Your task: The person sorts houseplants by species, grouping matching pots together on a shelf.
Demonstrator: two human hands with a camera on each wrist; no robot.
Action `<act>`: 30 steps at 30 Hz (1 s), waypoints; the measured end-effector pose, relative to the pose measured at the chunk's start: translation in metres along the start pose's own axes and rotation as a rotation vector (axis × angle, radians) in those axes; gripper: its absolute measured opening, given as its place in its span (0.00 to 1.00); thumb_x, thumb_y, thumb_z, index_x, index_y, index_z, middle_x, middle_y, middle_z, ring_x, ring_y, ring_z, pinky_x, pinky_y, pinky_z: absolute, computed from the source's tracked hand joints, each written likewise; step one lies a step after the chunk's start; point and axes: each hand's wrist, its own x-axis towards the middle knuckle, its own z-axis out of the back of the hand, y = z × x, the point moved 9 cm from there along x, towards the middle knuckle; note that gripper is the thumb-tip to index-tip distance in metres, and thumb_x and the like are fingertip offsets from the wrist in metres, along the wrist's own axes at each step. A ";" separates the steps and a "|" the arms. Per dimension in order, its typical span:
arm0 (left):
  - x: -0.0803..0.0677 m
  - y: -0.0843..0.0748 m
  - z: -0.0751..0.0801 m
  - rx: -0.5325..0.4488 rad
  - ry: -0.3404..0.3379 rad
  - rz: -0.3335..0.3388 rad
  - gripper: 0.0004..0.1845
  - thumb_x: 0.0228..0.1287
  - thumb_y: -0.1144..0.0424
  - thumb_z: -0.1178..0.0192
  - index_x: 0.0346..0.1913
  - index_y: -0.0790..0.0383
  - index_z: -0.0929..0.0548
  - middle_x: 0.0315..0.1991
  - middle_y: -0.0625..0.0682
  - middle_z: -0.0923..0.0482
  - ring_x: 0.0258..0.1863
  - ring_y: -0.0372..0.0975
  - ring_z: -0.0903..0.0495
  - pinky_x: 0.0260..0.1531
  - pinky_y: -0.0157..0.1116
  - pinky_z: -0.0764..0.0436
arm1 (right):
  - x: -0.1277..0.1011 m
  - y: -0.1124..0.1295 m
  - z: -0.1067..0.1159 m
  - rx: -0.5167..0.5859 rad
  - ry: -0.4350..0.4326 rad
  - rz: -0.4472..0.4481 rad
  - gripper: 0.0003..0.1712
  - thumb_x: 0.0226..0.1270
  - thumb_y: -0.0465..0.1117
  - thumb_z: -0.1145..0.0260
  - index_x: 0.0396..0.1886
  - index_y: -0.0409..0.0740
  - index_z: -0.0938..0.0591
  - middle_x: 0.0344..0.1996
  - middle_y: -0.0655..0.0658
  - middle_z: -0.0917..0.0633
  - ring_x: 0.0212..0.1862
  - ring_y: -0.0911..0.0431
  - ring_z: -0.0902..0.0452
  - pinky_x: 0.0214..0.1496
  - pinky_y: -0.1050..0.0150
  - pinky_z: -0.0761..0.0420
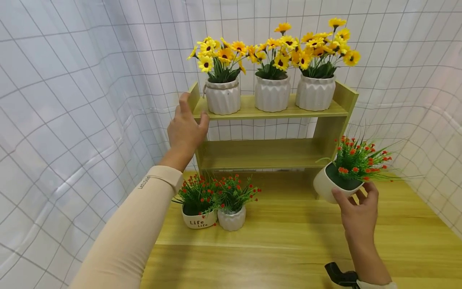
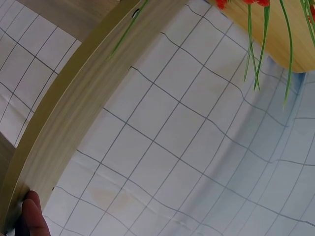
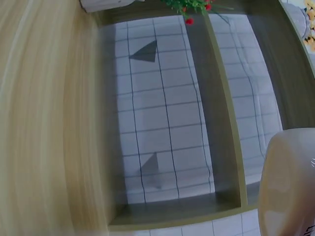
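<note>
My left hand [image 1: 185, 130] grips the upper left side of a wooden shelf [image 1: 260, 154], thumb at the front edge. In the left wrist view, a fingertip [image 2: 34, 216] presses the outer face of the shelf's side panel [image 2: 74, 113]. At the shelf's right side, my right hand [image 1: 361, 218] holds a potted plant [image 1: 323, 184] with red flowers and grassy leaves by its white pot, raised over the table and tilted. Part of that pot [image 3: 285, 187] fills the lower right of the right wrist view.
Three white pots [image 1: 272, 94] of yellow flowers stand on the top shelf. Two red-flowered plants, one in a pot marked "Life" [image 1: 199, 221] and one in a ribbed pot [image 1: 232, 220], stand on the table [image 1: 274, 237] by the shelf's left front. Gridded curtains surround the table.
</note>
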 end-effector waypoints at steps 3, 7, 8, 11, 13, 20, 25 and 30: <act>-0.001 0.001 -0.002 -0.001 0.009 0.005 0.33 0.69 0.45 0.52 0.73 0.46 0.49 0.52 0.64 0.26 0.34 0.61 0.20 0.35 0.56 0.23 | 0.000 0.003 -0.009 0.020 0.009 0.025 0.47 0.58 0.32 0.26 0.73 0.52 0.40 0.67 0.51 0.38 0.66 0.50 0.37 0.48 0.77 0.25; -0.001 0.000 -0.001 0.006 0.006 0.006 0.33 0.69 0.45 0.51 0.72 0.46 0.49 0.52 0.64 0.26 0.34 0.61 0.20 0.34 0.56 0.23 | 0.000 0.007 -0.024 0.026 0.032 0.058 0.47 0.58 0.33 0.26 0.73 0.52 0.39 0.67 0.50 0.38 0.66 0.50 0.37 0.50 0.75 0.26; -0.001 0.000 -0.001 0.008 0.004 0.005 0.33 0.69 0.45 0.51 0.72 0.46 0.49 0.52 0.64 0.26 0.33 0.61 0.20 0.34 0.56 0.23 | 0.001 0.008 -0.028 0.027 0.039 0.066 0.47 0.58 0.33 0.26 0.73 0.52 0.39 0.68 0.50 0.37 0.66 0.50 0.37 0.51 0.74 0.26; -0.001 0.000 -0.001 0.009 0.002 0.006 0.33 0.68 0.45 0.51 0.72 0.46 0.48 0.52 0.64 0.26 0.33 0.61 0.21 0.34 0.56 0.23 | 0.002 0.009 -0.038 0.026 0.051 0.080 0.47 0.58 0.35 0.25 0.73 0.51 0.39 0.68 0.50 0.37 0.66 0.50 0.38 0.57 0.69 0.27; -0.001 -0.001 -0.002 0.008 0.007 0.006 0.33 0.68 0.45 0.51 0.72 0.46 0.48 0.52 0.64 0.26 0.33 0.62 0.21 0.34 0.56 0.23 | 0.004 0.009 -0.044 0.011 0.053 0.073 0.47 0.58 0.37 0.25 0.74 0.52 0.40 0.68 0.50 0.37 0.66 0.50 0.38 0.61 0.64 0.28; -0.001 -0.004 -0.002 0.009 -0.001 -0.009 0.33 0.68 0.46 0.51 0.72 0.47 0.48 0.51 0.64 0.26 0.31 0.61 0.21 0.33 0.56 0.23 | 0.012 0.004 -0.060 -0.044 0.056 0.063 0.49 0.58 0.40 0.24 0.75 0.50 0.40 0.70 0.50 0.39 0.67 0.51 0.40 0.64 0.56 0.29; 0.000 -0.003 -0.001 0.010 -0.007 -0.009 0.33 0.68 0.46 0.50 0.72 0.47 0.48 0.52 0.63 0.26 0.32 0.61 0.21 0.32 0.56 0.23 | 0.020 0.003 -0.068 -0.083 0.045 0.080 0.50 0.56 0.43 0.23 0.75 0.50 0.40 0.70 0.49 0.40 0.66 0.52 0.41 0.65 0.55 0.30; 0.000 -0.001 0.000 0.013 -0.011 0.002 0.33 0.68 0.45 0.50 0.72 0.47 0.48 0.52 0.63 0.26 0.33 0.62 0.20 0.33 0.56 0.23 | 0.026 0.005 -0.078 -0.164 0.032 0.113 0.52 0.54 0.47 0.22 0.75 0.48 0.40 0.69 0.46 0.40 0.64 0.54 0.40 0.64 0.55 0.29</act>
